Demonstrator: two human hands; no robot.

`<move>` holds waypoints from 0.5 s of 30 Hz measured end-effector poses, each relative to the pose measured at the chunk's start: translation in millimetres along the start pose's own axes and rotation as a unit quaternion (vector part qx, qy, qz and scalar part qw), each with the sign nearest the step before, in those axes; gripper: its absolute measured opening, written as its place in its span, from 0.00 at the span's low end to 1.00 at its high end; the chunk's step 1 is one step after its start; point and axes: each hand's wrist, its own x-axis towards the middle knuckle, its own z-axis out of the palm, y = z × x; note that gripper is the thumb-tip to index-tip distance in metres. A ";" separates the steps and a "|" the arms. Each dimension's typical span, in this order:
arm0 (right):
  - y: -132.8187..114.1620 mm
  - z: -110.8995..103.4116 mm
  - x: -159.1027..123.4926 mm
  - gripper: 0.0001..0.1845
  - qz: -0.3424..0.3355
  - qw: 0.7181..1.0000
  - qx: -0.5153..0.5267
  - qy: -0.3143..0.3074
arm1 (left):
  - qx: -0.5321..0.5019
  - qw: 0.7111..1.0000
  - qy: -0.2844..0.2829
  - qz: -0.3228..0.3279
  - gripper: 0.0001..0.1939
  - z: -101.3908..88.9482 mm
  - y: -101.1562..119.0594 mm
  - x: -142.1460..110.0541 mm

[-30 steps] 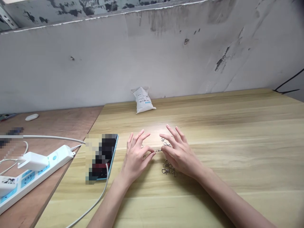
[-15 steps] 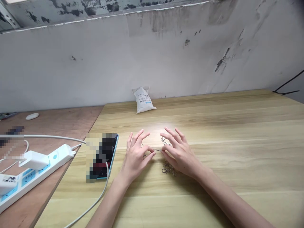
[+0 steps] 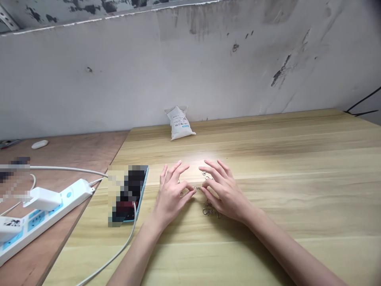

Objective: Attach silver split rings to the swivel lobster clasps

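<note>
the right fingertips have come slightly closer to the left since half a second ago. head view: the bag (image 3: 180, 125) by the wall bears a barcode and blue patch, its print too small to read. the clasp (image 3: 197, 188) sits between the hands, long axis running left to right; which end is the hook i cannot tell. left hand (image 3: 173, 194) and right hand (image 3: 224, 190) pinch it narrowly, one at each end. more clasps (image 3: 206, 211) lie partly under the right hand, a ring (image 3: 181, 195) beside the left thumb; the phone (image 3: 135, 190) lies left.
</note>
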 end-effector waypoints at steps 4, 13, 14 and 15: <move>-0.4 -0.8 0.1 0.06 0.000 1.000 0.014 -0.009 | -0.003 1.000 0.004 0.002 0.06 0.8 0.6 0.0; -2.5 -1.9 0.7 0.06 0.016 0.999 0.033 -0.018 | 0.021 0.998 0.035 0.040 0.07 2.5 4.2 1.0; -2.9 -1.9 0.7 0.06 0.020 0.999 0.037 -0.021 | 0.028 0.998 0.038 0.048 0.07 3.1 4.8 1.1; -3.2 -1.9 0.7 0.06 0.024 0.999 0.040 -0.022 | 0.035 0.997 0.039 0.056 0.07 3.9 5.5 1.2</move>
